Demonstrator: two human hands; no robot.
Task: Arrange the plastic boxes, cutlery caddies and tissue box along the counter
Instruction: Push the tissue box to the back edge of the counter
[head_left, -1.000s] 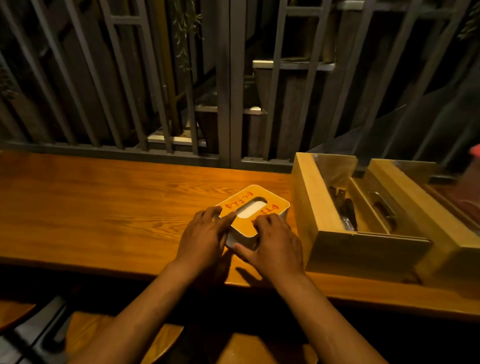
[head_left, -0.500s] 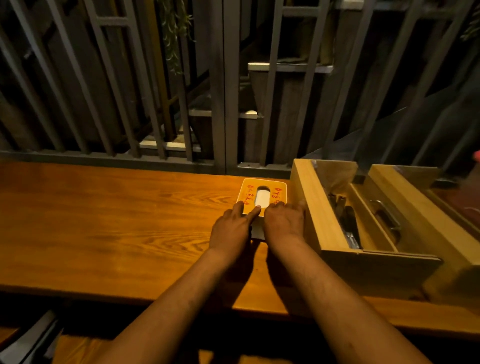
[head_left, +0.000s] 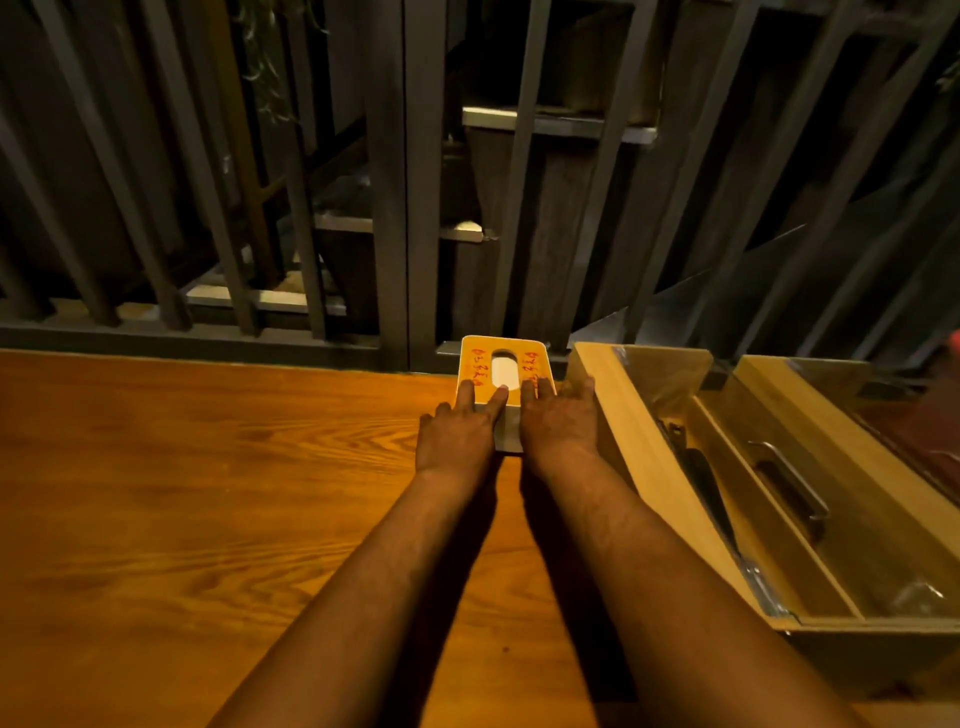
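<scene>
Wooden worktop (head_left: 208, 519) runs below dark metal railings (head_left: 405, 182). One tissue box (head_left: 501, 370) sits at its far edge, just beside two wooden cutlery caddies (head_left: 639, 467). Left hand (head_left: 457, 441) and right hand (head_left: 558, 428) rest on the box, fingers (head_left: 496, 402) flat and slightly apart, gripping nothing.

A tissue box (head_left: 503, 370) with an orange top, a white oval slot and red writing sits at the far edge of the wooden counter (head_left: 208, 509), against the base of a dark railing (head_left: 405, 182). Both hands lie flat with fingers spread on its near end: the left hand (head_left: 457, 436) on the left part of the top, one fingertip at the slot, the right hand (head_left: 558, 426) on the right part. Just right of the box stands a pale wooden caddy (head_left: 644, 467), angled toward the counter's near edge, with a metal handle (head_left: 789, 483) and dark cutlery (head_left: 701, 478) inside. The right hand's outer side touches the caddy wall.
</scene>
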